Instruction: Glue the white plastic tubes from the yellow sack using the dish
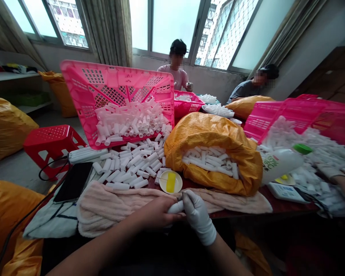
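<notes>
My bare left hand (158, 212) and my white-gloved right hand (197, 215) meet at the near table edge, both closed on one white plastic tube (175, 207) held between them over a pink towel (103, 205). Just beyond sits a small white dish (170, 181) with a yellow piece in it. Loose white tubes (132, 165) lie in a pile to the left. An orange bag (212, 142) of more white tubes gapes open to the right.
A tilted pink basket (117, 96) spills tubes. A black phone (74, 181) with a cable lies left, a white bottle with a green cap (278, 161) and another pink basket (304, 115) right. Two people sit across the table. Another person's hand (333, 172) shows at right. A red stool (50, 143) stands left.
</notes>
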